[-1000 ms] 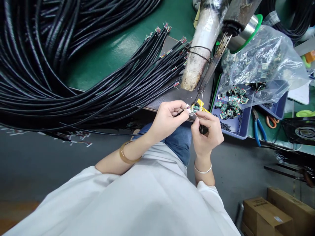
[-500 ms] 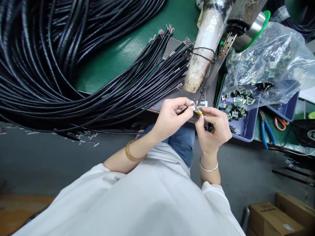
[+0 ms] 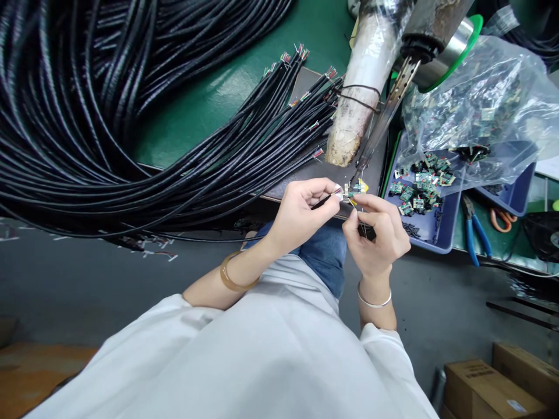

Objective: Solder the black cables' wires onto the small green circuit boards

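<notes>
My left hand point(image 3: 301, 212) is closed in a pinch on the end of a black cable point(image 3: 322, 201), whose thin coloured wires poke out past the fingertips. Close by on its right, my right hand point(image 3: 379, 230) has thumb and forefinger together on a thin pale wire point(image 3: 351, 203). Just beyond the fingertips lies a small green circuit board point(image 3: 356, 190) with pin rows at its ends and something yellow under it. The tip of a fixed soldering iron point(image 3: 371, 137) points down at this board. Exact contact between wires and board is too small to tell.
Many black cables point(image 3: 196, 169) with stripped ends cover the left side. A wrapped white tube point(image 3: 360, 99) hangs beside the iron. To the right are a purple tray point(image 3: 443, 233) of small boards, a plastic bag point(image 3: 476, 99), blue-handled pliers point(image 3: 476, 233) and a solder spool point(image 3: 454, 58).
The green board now shows more fully under the iron tip, with yellow at its right. My right fingers have shifted slightly down and left; my left hand has barely moved.
</notes>
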{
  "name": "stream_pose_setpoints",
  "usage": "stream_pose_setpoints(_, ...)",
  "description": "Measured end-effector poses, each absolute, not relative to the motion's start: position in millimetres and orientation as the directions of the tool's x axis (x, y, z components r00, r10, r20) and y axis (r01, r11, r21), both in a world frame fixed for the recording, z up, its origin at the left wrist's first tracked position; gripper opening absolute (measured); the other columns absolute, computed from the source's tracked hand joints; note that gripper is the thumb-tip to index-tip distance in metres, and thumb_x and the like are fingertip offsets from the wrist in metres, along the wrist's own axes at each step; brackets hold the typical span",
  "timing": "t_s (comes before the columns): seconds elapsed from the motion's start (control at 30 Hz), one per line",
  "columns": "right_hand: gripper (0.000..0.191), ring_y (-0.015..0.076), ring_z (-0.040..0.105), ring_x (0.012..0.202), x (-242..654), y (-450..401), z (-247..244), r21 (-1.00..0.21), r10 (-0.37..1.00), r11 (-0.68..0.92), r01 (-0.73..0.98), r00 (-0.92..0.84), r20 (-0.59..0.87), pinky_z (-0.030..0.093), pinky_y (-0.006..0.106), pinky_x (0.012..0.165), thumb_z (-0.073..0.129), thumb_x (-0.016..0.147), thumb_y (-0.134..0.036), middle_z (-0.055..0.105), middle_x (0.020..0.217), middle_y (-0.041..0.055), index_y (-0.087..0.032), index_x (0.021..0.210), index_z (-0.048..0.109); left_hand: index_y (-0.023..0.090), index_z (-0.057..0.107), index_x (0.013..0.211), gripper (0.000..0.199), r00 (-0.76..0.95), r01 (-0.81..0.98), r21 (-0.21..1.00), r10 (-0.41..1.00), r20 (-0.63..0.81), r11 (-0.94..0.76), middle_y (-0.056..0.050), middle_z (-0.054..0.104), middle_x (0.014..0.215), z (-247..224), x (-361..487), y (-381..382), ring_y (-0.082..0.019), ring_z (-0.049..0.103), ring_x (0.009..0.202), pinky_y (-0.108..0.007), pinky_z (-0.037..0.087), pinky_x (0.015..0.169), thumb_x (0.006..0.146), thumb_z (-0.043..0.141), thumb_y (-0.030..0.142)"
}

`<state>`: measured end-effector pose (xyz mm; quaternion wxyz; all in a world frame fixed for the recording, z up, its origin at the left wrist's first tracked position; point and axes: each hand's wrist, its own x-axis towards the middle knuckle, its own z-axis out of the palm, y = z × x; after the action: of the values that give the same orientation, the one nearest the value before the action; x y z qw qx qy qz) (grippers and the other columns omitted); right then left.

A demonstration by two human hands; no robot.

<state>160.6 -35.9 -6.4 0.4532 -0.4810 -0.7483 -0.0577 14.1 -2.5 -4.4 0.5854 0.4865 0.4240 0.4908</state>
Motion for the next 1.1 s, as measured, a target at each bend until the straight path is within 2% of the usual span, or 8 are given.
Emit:
stream_pose_setpoints(0.1, 0.021, 0.0143, 0.073, 0.088, 160.6, -35.9, -5.5, -0.404, 0.684, 0.514, 0.757, -0.078, 0.726, 0.064, 0.029, 0.078, 0.066, 0.084, -0.007, 0.076, 0.100, 0.0016, -0.025, 0.085, 0.055, 0.013, 0.067, 0.073, 0.008, 0.169, -0.198, 0.979, 0.985, -0.017, 0.051, 0.002, 0.059, 0.064, -3.3, 14.0, -1.9, -0.007, 0.051, 0.057, -0.017, 0.043, 0.056, 0.079, 0.065, 0.018)
stream_pose_setpoints(0.27, 0.019, 0.0151, 0.072, 0.087, 158.5, -35.0, -1.6, -0.587, 0.749, 0.492, 0.643, 0.032, 0.662, 0.062, 0.032, 0.078, 0.066, 0.084, -0.007, 0.075, 0.094, 0.0003, -0.024, 0.083, 0.059, 0.013, 0.060, 0.069, 0.015, 0.214, -0.301, 0.952, 0.977, 0.012, 0.055, 0.006, 0.050, 0.056, 0.5, 14.8, 1.7, -0.004, 0.039, 0.048, -0.016, 0.036, 0.049, 0.080, 0.067, 0.021)
stream_pose_setpoints(0.47, 0.020, 0.0162, 0.072, 0.086, 157.8, -32.7, -1.7, -0.532, 0.722, 0.492, 0.689, 0.018, 0.691, 0.061, 0.034, 0.078, 0.068, 0.083, -0.005, 0.075, 0.094, -0.0006, -0.024, 0.085, 0.061, 0.014, 0.061, 0.071, 0.015, 0.188, -0.227, 0.974, 0.982, 0.032, 0.011, 0.003, 0.053, 0.062, -3.9, 17.2, 3.3, -0.006, 0.046, 0.055, -0.018, 0.038, 0.053, 0.084, 0.064, 0.021)
stream_pose_setpoints(0.77, 0.024, 0.0165, 0.073, 0.090, 156.6, -32.6, 4.0, -0.486, 0.718, 0.497, 0.719, -0.025, 0.696, 0.064, 0.033, 0.080, 0.070, 0.080, -0.003, 0.075, 0.101, 0.0023, -0.024, 0.087, 0.063, 0.013, 0.064, 0.074, 0.014, 0.143, -0.144, 0.987, 0.985, 0.095, -0.074, 0.002, 0.054, 0.064, -0.6, 16.4, 1.6, -0.007, 0.046, 0.056, -0.018, 0.037, 0.053, 0.086, 0.062, 0.019)
stream_pose_setpoints(0.93, 0.024, 0.0153, 0.074, 0.090, 156.7, -38.7, -0.9, -0.427, 0.719, 0.516, 0.743, -0.105, 0.687, 0.064, 0.029, 0.080, 0.070, 0.080, -0.004, 0.076, 0.103, 0.0038, -0.024, 0.088, 0.059, 0.014, 0.064, 0.075, 0.014, 0.172, -0.096, 0.995, 0.984, 0.039, -0.023, 0.003, 0.052, 0.064, -6.4, 12.0, -2.5, -0.007, 0.046, 0.057, -0.018, 0.039, 0.055, 0.087, 0.061, 0.021)
stream_pose_setpoints(1.03, 0.021, 0.0164, 0.074, 0.091, 158.8, -41.1, -0.6, -0.445, 0.719, 0.493, 0.748, -0.062, 0.692, 0.064, 0.031, 0.081, 0.069, 0.083, -0.007, 0.076, 0.101, 0.0026, -0.025, 0.090, 0.060, 0.014, 0.064, 0.076, 0.015, 0.191, -0.086, 0.996, 0.981, 0.023, -0.007, 0.002, 0.054, 0.065, -9.1, 11.6, -5.4, -0.008, 0.048, 0.059, -0.019, 0.040, 0.056, 0.087, 0.061, 0.022)
stream_pose_setpoints(1.1, 0.016, 0.0175, 0.074, 0.092, 160.7, -41.7, 2.7, -0.514, 0.735, 0.430, 0.742, 0.043, 0.677, 0.063, 0.033, 0.078, 0.067, 0.086, -0.012, 0.075, 0.100, 0.0026, -0.025, 0.093, 0.061, 0.014, 0.065, 0.077, 0.015, 0.222, -0.093, 0.996, 0.975, 0.028, -0.007, 0.001, 0.056, 0.067, -8.5, 12.3, -7.9, -0.008, 0.050, 0.060, -0.019, 0.041, 0.057, 0.088, 0.060, 0.023)
